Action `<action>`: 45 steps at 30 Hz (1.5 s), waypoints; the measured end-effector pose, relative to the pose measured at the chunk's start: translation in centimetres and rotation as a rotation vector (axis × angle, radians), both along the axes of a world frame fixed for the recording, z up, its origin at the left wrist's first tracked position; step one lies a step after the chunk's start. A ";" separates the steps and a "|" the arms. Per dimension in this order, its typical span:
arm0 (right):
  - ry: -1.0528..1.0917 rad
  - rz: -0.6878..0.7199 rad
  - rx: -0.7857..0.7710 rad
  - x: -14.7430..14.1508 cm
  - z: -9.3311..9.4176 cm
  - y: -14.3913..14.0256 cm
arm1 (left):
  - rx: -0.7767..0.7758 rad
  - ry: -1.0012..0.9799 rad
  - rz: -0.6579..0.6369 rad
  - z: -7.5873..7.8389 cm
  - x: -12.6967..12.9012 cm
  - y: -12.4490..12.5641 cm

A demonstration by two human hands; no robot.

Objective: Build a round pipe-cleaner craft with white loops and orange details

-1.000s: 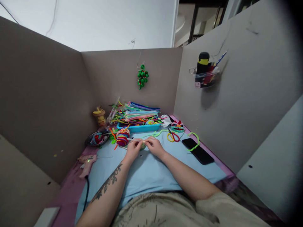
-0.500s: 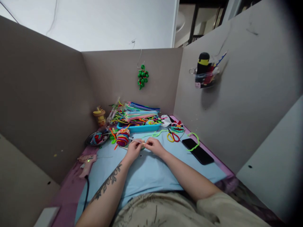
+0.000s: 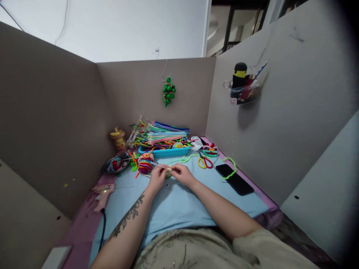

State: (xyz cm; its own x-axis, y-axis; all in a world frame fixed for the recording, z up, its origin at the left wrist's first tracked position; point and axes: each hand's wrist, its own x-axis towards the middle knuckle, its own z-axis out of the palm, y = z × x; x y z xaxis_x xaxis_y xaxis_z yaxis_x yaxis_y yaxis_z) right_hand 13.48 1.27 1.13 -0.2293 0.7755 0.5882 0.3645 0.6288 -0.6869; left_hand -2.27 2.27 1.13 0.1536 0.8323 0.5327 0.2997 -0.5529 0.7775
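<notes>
At the middle of the blue tabletop (image 3: 174,209), just in front of the person, both hands meet over a thin pale stick (image 3: 162,167) that lies nearly level, its long axis running from left to right with the left end raised slightly toward a striped ball of fuzzy wire (image 3: 145,163). The left hand (image 3: 157,176) has its grip closed on the stick, thumb and fingertips pinched together around the middle of it; the right hand (image 3: 183,173) has its grip closed on the right end of the same stick, where a pale green tip shows between the two hands. Whether the fingers also hold a strand of green wire there is too small to tell. A long green fuzzy wire (image 3: 185,158) trails away from the hands toward the back right. Just beyond the right hand lie scissors (image 3: 205,161) with a yellow and a red handle, and farther right a black phone (image 3: 234,178) with a green wire loop (image 3: 231,167) lying across it. At the back stands a blue tray (image 3: 165,151) heaped with coloured fuzzy wires, and at the left edge of the tabletop lies a pink glue gun (image 3: 102,194), well apart from both hands.
</notes>
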 end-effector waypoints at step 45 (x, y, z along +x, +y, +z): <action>-0.275 -0.366 0.287 -1.3 -0.6 0.0 | -0.168 -0.170 0.197 0.3 0.9 -0.7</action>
